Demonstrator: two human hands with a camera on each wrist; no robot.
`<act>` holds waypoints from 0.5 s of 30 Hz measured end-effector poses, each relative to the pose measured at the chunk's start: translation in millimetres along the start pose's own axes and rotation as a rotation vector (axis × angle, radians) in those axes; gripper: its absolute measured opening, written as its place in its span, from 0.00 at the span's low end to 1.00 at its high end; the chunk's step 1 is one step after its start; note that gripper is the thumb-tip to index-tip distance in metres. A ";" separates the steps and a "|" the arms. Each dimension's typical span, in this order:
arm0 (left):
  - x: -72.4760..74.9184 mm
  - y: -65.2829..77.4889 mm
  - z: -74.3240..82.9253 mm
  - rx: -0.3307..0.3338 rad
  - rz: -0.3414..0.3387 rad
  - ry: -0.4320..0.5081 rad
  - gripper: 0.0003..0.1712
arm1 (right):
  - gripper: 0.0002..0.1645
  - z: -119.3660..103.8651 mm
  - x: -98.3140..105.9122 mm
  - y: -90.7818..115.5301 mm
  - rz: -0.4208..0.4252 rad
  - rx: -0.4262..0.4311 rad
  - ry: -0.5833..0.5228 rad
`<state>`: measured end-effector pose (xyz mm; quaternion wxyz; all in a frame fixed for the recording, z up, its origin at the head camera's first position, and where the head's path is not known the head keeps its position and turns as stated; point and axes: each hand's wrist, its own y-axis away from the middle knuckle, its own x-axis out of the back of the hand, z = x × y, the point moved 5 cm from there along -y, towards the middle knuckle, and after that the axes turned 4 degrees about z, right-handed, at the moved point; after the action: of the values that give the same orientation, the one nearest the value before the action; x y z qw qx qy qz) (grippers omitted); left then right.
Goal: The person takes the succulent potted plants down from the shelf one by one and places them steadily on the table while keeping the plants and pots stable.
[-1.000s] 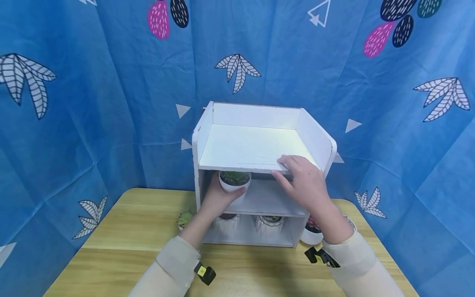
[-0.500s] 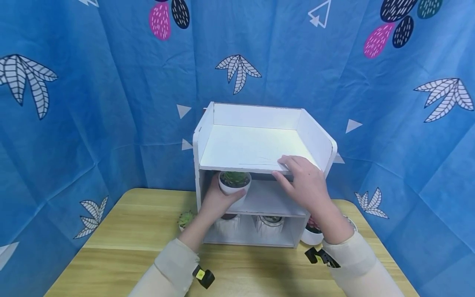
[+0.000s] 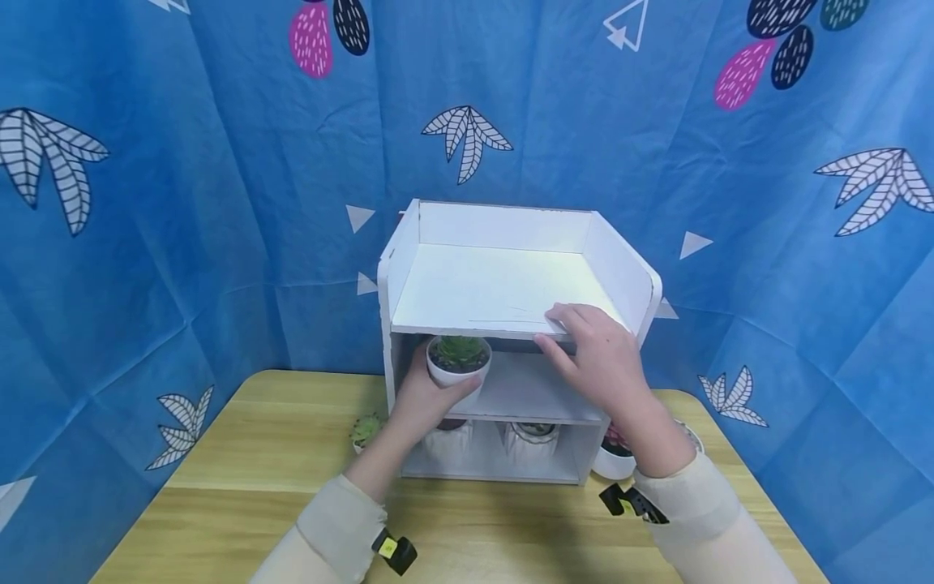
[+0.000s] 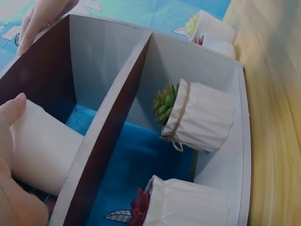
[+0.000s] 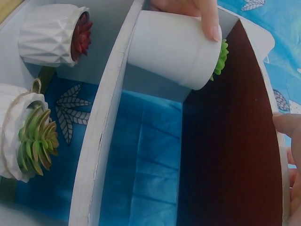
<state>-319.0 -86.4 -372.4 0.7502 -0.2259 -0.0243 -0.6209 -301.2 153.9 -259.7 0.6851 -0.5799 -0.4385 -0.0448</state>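
On the left of the middle level of a white shelf unit (image 3: pixel 529 389), my left hand (image 3: pixel 426 396) grips a white pot (image 3: pixel 470 389) with a green succulent (image 3: pixel 461 349). In the left wrist view the thumb lies along the side of this pot (image 4: pixel 42 146), whose base is at the board below. The right wrist view shows a finger across the pot (image 5: pixel 171 47) near its rim. My right hand (image 3: pixel 601 357) holds the front edge of the upper board, fingers on top and thumb at the edge.
Two ribbed white pots stand on the bottom level: one with a red succulent (image 5: pixel 82 40), one with twine and a green succulent (image 5: pixel 37 141). A small succulent (image 3: pixel 365 430) is left of the unit. A pink-plant pot (image 3: pixel 614 462) is at its right. A blue curtain (image 3: pixel 292 203) hangs behind.
The pot in my left hand has shifted very slightly to the left and toward the front. My right hand stays on the upper board's edge.
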 end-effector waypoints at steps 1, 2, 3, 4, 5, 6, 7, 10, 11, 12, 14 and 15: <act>0.2 0.6 0.2 -0.002 -0.001 0.003 0.62 | 0.28 -0.1 0.1 0.0 -0.002 -0.001 0.003; 0.5 1.3 0.6 -0.006 -0.003 0.004 0.62 | 0.28 -0.2 0.3 0.0 -0.003 -0.003 0.004; 0.7 1.9 1.0 -0.010 -0.003 0.008 0.62 | 0.28 -0.1 0.4 0.1 -0.004 -0.005 0.006; 1.1 2.7 1.7 -0.013 -0.003 0.009 0.62 | 0.28 -0.1 0.6 0.1 -0.006 -0.006 0.007; 1.4 3.6 2.5 -0.015 -0.005 0.010 0.62 | 0.28 0.0 0.7 0.1 -0.007 -0.008 0.008; 1.9 4.5 3.4 -0.017 -0.006 0.012 0.62 | 0.28 -0.1 0.9 0.1 -0.008 -0.009 0.007; 2.6 5.6 4.2 -0.018 -0.006 0.016 0.62 | 0.28 -0.1 1.0 0.1 -0.010 -0.010 0.007; 4.2 9.0 5.9 -0.018 -0.008 0.028 0.62 | 0.28 0.0 0.6 0.3 -0.014 -0.011 0.004; 4.7 10.3 6.1 -0.017 -0.008 0.032 0.62 | 0.28 0.0 0.4 0.5 -0.016 -0.011 0.003; 5.1 11.3 6.0 -0.019 -0.008 0.035 0.62 | 0.28 0.2 0.2 0.6 -0.016 -0.011 0.003; 5.7 13.4 5.3 -0.022 -0.004 0.038 0.62 | 0.28 0.5 -0.5 1.0 -0.018 -0.012 0.004; 6.2 14.6 4.7 -0.022 -0.001 0.038 0.62 | 0.28 0.6 -0.8 1.1 -0.019 -0.012 0.003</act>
<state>-302.7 -88.5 -370.7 0.7477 -0.2222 -0.0032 -0.6257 -301.4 154.4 -261.1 0.6818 -0.5799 -0.4425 -0.0547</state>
